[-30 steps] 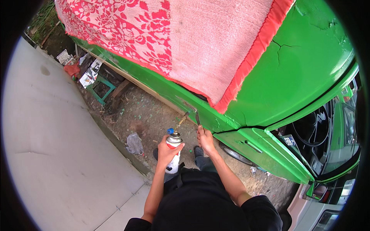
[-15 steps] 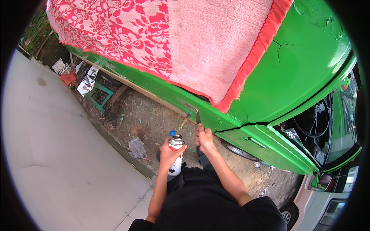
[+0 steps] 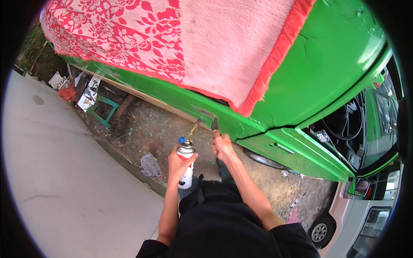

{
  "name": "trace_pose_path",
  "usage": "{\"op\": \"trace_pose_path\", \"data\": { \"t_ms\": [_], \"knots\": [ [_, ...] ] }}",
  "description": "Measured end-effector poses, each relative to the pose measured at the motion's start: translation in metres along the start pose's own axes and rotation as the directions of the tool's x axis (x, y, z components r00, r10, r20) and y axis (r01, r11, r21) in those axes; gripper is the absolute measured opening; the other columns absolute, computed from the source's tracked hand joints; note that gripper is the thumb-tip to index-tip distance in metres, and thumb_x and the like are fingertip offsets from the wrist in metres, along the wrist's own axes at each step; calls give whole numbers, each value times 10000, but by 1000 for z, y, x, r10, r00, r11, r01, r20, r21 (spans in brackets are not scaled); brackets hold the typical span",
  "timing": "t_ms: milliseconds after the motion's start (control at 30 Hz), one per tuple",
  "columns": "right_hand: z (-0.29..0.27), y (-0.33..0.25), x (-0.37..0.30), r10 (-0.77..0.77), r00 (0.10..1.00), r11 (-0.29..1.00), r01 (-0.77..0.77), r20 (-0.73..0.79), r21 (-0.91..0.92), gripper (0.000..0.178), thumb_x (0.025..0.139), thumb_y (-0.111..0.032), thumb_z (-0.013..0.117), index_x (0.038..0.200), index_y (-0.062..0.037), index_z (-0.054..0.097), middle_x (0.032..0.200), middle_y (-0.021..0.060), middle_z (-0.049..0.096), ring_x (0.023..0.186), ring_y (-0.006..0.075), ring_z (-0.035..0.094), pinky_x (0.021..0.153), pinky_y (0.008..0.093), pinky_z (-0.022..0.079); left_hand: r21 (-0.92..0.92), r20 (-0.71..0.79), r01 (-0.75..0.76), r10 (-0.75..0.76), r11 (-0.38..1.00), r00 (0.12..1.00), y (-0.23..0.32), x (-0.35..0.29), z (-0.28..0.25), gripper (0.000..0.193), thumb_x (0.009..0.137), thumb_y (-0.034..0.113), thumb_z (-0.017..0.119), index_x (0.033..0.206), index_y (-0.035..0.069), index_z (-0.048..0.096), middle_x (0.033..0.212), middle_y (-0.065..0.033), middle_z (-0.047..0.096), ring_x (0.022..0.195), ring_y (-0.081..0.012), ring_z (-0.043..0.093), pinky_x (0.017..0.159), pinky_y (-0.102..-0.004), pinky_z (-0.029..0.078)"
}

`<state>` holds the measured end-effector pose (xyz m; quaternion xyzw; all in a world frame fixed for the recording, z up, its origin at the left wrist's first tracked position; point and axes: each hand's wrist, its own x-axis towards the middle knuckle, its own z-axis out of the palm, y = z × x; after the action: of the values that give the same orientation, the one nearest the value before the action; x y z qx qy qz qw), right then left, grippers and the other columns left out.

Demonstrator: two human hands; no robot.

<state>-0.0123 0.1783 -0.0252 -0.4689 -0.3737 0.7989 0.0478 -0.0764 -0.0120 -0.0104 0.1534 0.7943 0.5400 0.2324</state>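
My left hand is wrapped round a white and red gas canister. A blow torch head with a blue knob and a brass tube is fitted on its top, the nozzle pointing at the side of a green vehicle. My right hand grips a scraper by its handle, the dark blade up against the panel. Beside the blade is a bare, greyish patch where the green paint is gone. Whether a flame burns at the nozzle, I cannot tell.
A red and pink floral blanket covers part of the vehicle. Its door is at the right. A pale wall runs along the left. A green stool, a plastic bag and green paint flakes lie on the ground. Another vehicle stands lower right.
The view has shifted slightly, so the scene sits a little further left and up. Both hands keep their holds, and the scraper blade is angled differently against the panel.
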Motion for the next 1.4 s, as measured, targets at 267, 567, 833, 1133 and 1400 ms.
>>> {"op": "trace_pose_path", "data": {
  "t_ms": [267,567,833,1133,1400],
  "knots": [
    [-26,0,-7,-107,993,957,93,-39,-274,372,1025,-390,482,854,-59,464,626,10,436,395,84,328,345,281,238,-73,-26,31,-33,997,999,-6,-21,12,481,702,197,891,1025,-35,621,883,-125,735,794,-165,707,736,-322,554],
    [-61,52,40,-419,907,724,313,-31,-615,459,1032,-421,449,846,-12,540,595,44,502,375,118,395,339,310,299,-11,-36,41,-41,999,998,-3,-33,22,447,722,197,892,1010,-5,615,889,-83,718,785,-132,675,731,-302,542],
    [-70,56,52,-425,905,760,375,31,-530,431,1023,-438,488,842,-51,541,596,6,479,390,87,366,347,277,278,-78,-31,46,-49,996,998,-4,-27,35,511,701,224,899,1036,-30,609,881,-111,729,802,-164,702,738,-321,552],
    [-60,52,39,-123,992,969,127,35,-213,415,966,-484,597,771,-151,446,575,-69,375,409,32,264,370,238,187,-95,12,35,-34,995,999,-9,-18,41,474,721,210,888,1032,-15,609,892,-96,723,801,-146,686,737,-313,544],
    [-64,49,41,-22,985,999,26,168,-19,422,971,-479,585,793,-118,457,596,-56,371,414,42,263,370,244,190,-107,27,43,-40,993,999,1,-16,38,457,722,203,885,1010,-19,608,881,-107,730,793,-149,696,723,-317,550]
  ]
}}
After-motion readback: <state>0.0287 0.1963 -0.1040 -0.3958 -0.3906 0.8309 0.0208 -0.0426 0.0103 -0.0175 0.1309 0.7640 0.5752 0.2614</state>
